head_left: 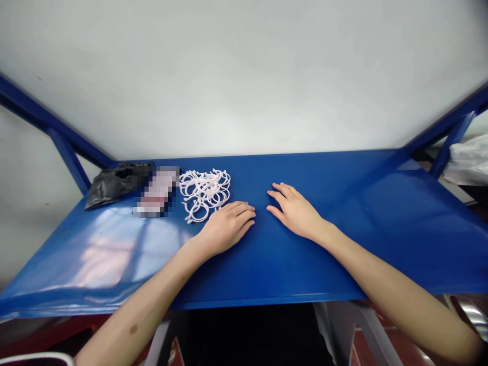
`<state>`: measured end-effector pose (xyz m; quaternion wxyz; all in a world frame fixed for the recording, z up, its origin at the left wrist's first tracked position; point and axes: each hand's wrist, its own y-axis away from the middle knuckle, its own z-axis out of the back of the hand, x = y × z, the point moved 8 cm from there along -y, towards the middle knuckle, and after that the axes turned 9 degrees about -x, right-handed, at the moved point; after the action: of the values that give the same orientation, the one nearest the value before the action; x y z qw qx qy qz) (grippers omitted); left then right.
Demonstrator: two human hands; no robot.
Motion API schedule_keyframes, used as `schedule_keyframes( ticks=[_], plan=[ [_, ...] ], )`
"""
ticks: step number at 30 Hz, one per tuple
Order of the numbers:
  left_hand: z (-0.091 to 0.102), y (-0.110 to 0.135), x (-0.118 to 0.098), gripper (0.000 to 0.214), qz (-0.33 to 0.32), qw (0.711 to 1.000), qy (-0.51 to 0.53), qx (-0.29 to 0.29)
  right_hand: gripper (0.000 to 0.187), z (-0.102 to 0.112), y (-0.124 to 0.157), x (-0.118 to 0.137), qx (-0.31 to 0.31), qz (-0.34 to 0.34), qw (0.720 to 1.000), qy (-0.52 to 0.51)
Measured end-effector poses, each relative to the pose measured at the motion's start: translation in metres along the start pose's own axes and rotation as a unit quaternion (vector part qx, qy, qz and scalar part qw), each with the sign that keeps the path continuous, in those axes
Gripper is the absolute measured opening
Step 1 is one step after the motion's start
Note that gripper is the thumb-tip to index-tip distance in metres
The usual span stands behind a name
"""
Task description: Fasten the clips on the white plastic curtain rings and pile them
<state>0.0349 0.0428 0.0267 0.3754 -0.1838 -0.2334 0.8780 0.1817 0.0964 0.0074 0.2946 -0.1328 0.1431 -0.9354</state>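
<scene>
My left hand [229,226] rests palm down on the blue tabletop, its fingers stretched out and lying side by side. Just beyond it is a loose heap of white plastic rings [206,189] with small knobbed ends; the hand overlaps the heap's near edge in view, and whether it touches them I cannot tell. Flat on the table to the right, my right hand [295,211] has its fingers spread and nothing under them that shows. A gap of bare table lies between the two hands.
Left of the rings lies a pixelated flat oblong item [157,190], beside a crumpled black plastic bag [109,184]. Blue frame bars [66,152] rise at both table ends, with a pale wall [251,76] behind. A white plastic bag [470,160] sits at far right.
</scene>
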Motion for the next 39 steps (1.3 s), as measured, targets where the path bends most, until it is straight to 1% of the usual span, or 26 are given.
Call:
schedule_keyframes(
  ticks=[6,9,11,13,14,17,19,21,24,25,27,30,34,37,39],
  plan=[
    [-0.001,-0.001,-0.002,0.022,-0.001,1.000,0.001,0.002,0.051,0.000,0.000,-0.001,0.004,-0.002,1.000,-0.001],
    [0.004,-0.002,-0.001,0.020,-0.002,1.000,0.006,-0.008,0.051,0.000,0.000,-0.001,0.006,-0.003,1.000,-0.003],
    [0.014,-0.003,0.007,0.026,0.012,1.000,0.010,-0.021,0.051,0.000,0.000,-0.001,0.011,-0.005,1.000,-0.006],
    [0.030,-0.004,0.021,0.041,0.044,0.998,-0.005,-0.042,0.051,0.000,0.000,-0.002,0.017,-0.010,1.000,-0.012],
    [0.039,-0.004,0.030,0.043,0.066,0.996,-0.019,-0.056,0.051,0.000,0.000,-0.003,0.018,-0.013,1.000,-0.017],
    [0.064,-0.001,0.051,0.038,0.116,0.988,-0.045,-0.091,0.051,0.000,0.000,-0.003,0.019,-0.015,0.999,-0.032],
    [0.070,0.000,0.058,0.030,0.128,0.987,-0.051,-0.082,0.051,-0.001,0.000,-0.004,0.019,-0.016,0.999,-0.036],
    [0.066,0.003,0.060,0.021,0.124,0.990,-0.055,-0.038,0.051,-0.001,0.001,-0.004,0.021,-0.016,0.999,-0.034],
    [0.053,0.008,0.061,0.013,0.109,0.991,-0.067,0.034,0.052,-0.001,0.001,-0.002,0.021,-0.009,0.999,-0.026],
    [0.049,0.010,0.060,0.013,0.103,0.991,-0.071,0.050,0.052,0.000,0.001,-0.001,0.019,-0.006,1.000,-0.025],
    [0.043,0.012,0.058,0.011,0.091,0.991,-0.075,0.065,0.052,0.000,0.001,-0.001,0.013,-0.002,1.000,-0.027],
    [0.035,0.010,0.047,0.011,0.065,0.994,-0.060,0.061,0.050,-0.001,0.001,-0.002,0.003,-0.002,0.999,-0.035],
    [0.023,0.004,0.026,0.016,0.033,0.998,-0.040,0.043,0.047,0.002,0.000,-0.001,-0.005,0.001,0.999,-0.034],
    [0.017,0.002,0.016,0.016,0.024,0.999,-0.036,0.024,0.039,0.010,-0.002,0.011,-0.024,0.027,0.998,-0.059],
    [0.020,0.001,0.017,0.017,0.032,0.999,-0.042,0.007,0.034,0.015,-0.003,0.022,-0.037,0.052,0.995,-0.082]
  ],
)
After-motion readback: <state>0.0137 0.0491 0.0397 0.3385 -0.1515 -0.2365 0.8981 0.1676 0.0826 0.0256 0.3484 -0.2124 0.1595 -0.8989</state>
